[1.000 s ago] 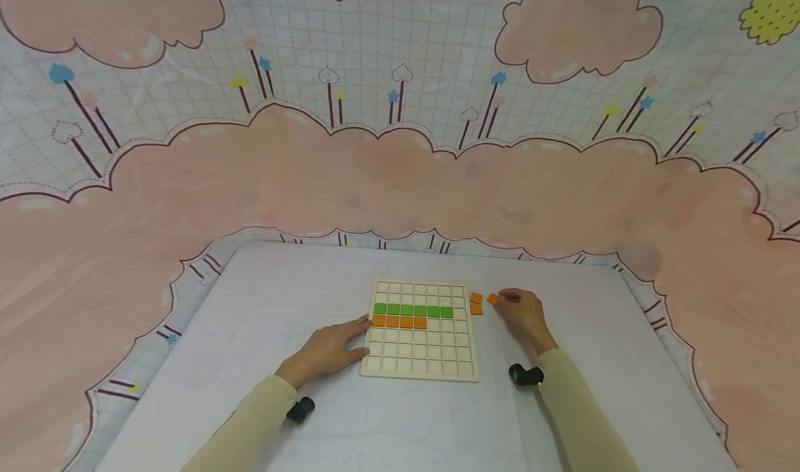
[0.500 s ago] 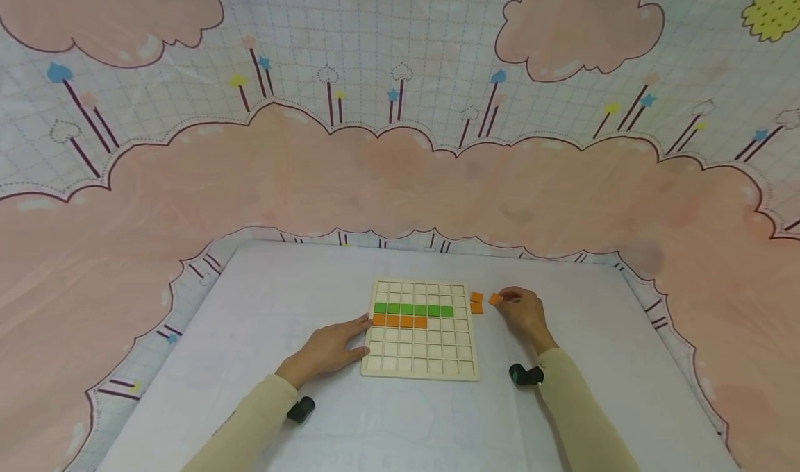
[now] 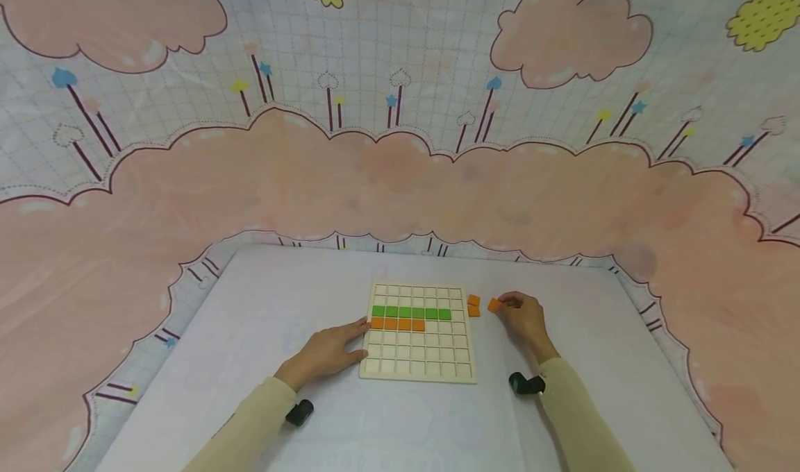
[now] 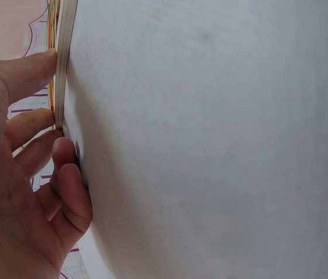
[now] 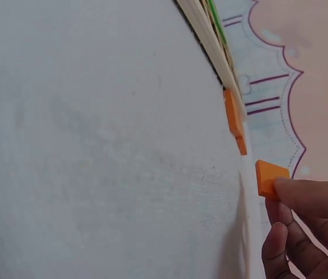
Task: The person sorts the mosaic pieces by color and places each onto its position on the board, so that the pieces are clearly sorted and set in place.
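In the head view a square wooden grid board (image 3: 415, 372) lies flat on the table. A row of several green tiles (image 3: 406, 313) sits in its cells, and below that a shorter row of orange tiles (image 3: 398, 324). My left hand (image 3: 326, 350) touches the board's left edge with thumb and fingertips; the left wrist view shows them against the board's side (image 4: 64, 52). Between thumb and fingers my right hand (image 3: 523, 319) pinches an orange square tile (image 5: 268, 179), held up right of the board. Two loose orange tiles (image 3: 473, 305) lie beside the board's right edge.
A white cover (image 3: 300, 277) spreads over the table. Behind it hangs a patterned cloth (image 3: 400, 180) with pink clouds. Black wrist devices (image 3: 527, 384) show at both sleeves.
The view tilts slightly. My right hand stays right of the board with the orange tile pinched, and my left hand keeps its place at the board's edge.
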The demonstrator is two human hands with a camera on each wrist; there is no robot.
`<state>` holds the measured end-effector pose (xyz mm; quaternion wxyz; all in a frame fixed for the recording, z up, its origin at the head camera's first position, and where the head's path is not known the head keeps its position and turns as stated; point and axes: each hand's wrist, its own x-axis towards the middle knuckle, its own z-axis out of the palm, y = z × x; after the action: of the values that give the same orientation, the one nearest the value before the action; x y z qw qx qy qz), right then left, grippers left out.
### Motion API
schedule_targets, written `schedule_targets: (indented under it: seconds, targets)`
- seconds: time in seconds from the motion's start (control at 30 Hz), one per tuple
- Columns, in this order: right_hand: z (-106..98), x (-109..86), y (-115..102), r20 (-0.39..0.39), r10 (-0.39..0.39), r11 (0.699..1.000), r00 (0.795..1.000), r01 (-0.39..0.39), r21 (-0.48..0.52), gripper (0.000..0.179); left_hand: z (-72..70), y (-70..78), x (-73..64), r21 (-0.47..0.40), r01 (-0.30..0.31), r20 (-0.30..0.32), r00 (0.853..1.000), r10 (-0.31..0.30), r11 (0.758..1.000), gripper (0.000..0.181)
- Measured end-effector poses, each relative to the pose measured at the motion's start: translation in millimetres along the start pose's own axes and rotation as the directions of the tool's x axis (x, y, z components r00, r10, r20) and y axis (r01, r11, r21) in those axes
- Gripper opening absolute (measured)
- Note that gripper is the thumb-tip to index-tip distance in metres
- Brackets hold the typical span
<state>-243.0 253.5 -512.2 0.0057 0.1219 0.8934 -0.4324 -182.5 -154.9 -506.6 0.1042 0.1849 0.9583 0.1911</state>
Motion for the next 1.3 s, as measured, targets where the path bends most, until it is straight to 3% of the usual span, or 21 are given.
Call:
schedule_targets:
  seconds: [0.47, 0.63, 1.3]
  targets:
    - [-2.1, -15.9, -12.1, -0.029, -0.030, 0.998, 0.999, 0.032, 0.054, 0.019, 2.3, -0.1, 0.3, 0.005, 0.007, -0.006, 1.000, -0.007, 1.000, 0.061]
    - [0.8, -19.9, -15.6, -0.049, -0.089, 0.994, 0.995, 0.092, 0.061, 0.018, 1.5, 0.1, 0.0, 0.011, 0.009, 0.001, 1.000, -0.009, 1.000, 0.062]
    - [31.2, -33.5, -35.7, -0.021, -0.125, 0.986, 0.992, 0.127, 0.107, 0.018, 0.0, 2.4, 0.6, 0.004, 0.015, -0.003, 1.000, -0.015, 1.000, 0.062]
